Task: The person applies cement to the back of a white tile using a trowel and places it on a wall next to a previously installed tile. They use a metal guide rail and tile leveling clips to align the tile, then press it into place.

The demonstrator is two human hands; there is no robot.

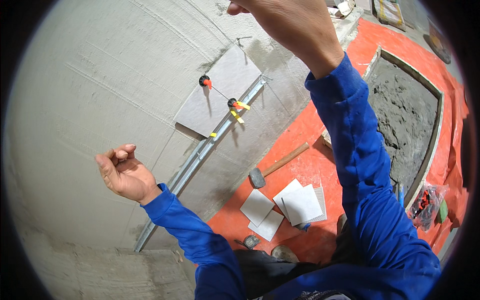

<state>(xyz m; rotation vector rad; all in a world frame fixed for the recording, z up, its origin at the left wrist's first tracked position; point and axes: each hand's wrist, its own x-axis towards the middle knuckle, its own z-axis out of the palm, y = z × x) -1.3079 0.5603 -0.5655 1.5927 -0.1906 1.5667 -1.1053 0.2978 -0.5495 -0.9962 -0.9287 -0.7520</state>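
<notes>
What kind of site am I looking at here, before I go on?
Most likely a room under renovation, at the wall-tiling stage. A square grey tile sits on the bare plastered wall above a metal rail, spare white tiles and a wooden-handled mallet lie on the orange floor sheet, beside a tray of grey mortar.
</notes>
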